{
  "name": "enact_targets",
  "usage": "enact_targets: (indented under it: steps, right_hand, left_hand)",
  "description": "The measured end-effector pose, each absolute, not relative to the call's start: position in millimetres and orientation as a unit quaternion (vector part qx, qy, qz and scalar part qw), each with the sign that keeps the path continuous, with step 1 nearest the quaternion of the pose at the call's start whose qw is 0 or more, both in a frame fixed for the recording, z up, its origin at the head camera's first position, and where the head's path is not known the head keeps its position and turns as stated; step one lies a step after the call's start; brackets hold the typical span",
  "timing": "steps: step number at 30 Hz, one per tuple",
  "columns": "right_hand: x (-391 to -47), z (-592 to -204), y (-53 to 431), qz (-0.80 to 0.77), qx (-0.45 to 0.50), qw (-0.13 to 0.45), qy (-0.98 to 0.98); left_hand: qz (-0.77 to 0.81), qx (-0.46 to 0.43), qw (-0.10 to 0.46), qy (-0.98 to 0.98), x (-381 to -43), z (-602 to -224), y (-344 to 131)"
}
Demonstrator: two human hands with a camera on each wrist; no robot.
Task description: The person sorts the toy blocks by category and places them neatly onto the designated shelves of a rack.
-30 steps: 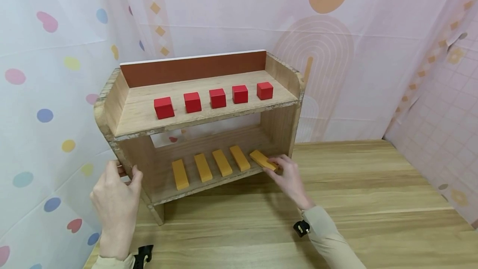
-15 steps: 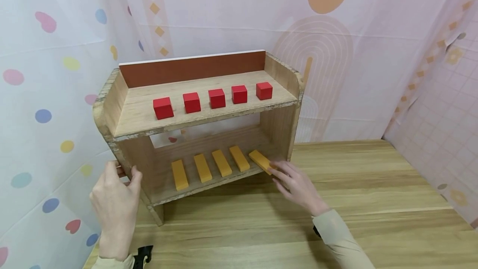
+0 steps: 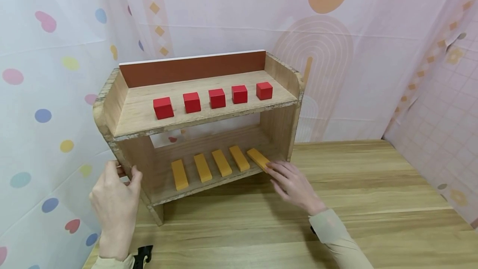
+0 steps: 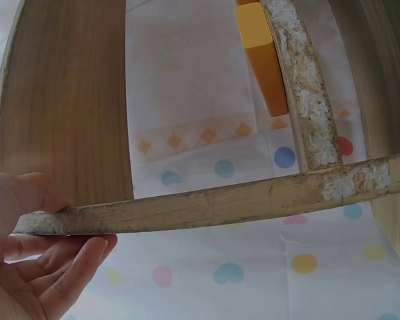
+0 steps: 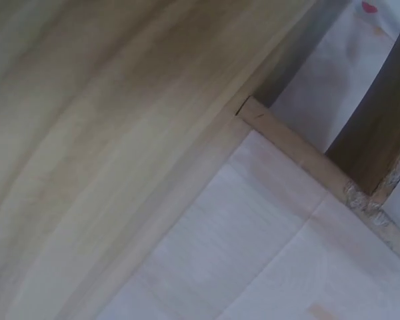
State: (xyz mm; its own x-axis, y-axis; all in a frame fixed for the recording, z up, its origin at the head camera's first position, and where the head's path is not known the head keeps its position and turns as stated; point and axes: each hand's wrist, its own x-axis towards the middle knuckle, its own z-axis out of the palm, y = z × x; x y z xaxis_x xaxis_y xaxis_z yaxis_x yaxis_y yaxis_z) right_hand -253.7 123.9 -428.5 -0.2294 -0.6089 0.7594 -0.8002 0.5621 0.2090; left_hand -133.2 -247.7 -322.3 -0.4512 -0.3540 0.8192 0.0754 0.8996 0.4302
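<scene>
A small two-tier wooden shelf (image 3: 209, 123) stands on the table. At its left side my left hand (image 3: 115, 209) holds the side panel (image 4: 180, 214), thumb on one face and fingers on the other. Several yellow blocks lie in a row on the lower board. The rightmost yellow block (image 3: 257, 158) is angled more than the others, and its near end is partly hidden by my right hand (image 3: 295, 186). That hand's extended fingers touch this near end. In the right wrist view the hand is out of sight. Several red cubes (image 3: 217, 99) sit in a row on the upper board.
The wood-grain table (image 3: 373, 202) extends to the right and in front of the shelf. Behind hangs a patterned pink curtain (image 3: 284, 7), and a dotted white curtain (image 3: 52, 94) is close on the left. A brown strip (image 3: 198, 69) backs the upper board.
My right hand has let go of the rightmost yellow block, drawn back a little, then touched its near end. That block has shifted slightly left. My left hand stays where it was.
</scene>
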Motion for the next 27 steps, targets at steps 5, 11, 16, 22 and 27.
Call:
enact_targets:
  steps: [5,11,16,22,27]
  right_hand:
    - [-254,-426,115,0.103,0.435,0.405,-0.798]
    - [-254,-424,104,0.094,0.412,0.385,-0.820]
    - [-254,-425,100,0.091,0.400,0.378,-0.830]
    - [-251,-423,97,0.081,0.382,0.348,-0.852]
    - [-250,-422,96,0.084,0.377,0.340,-0.857]
  left_hand:
    - [-0.207,0.086,0.515,-0.828,-133,-322,-248]
    - [-0.205,0.086,0.513,-0.829,-133,-322,-248]
    - [-0.204,0.087,0.513,-0.829,-134,-322,-248]
    - [-0.207,0.084,0.514,-0.828,-134,-322,-248]
    - [-0.208,0.082,0.516,-0.827,-133,-322,-248]
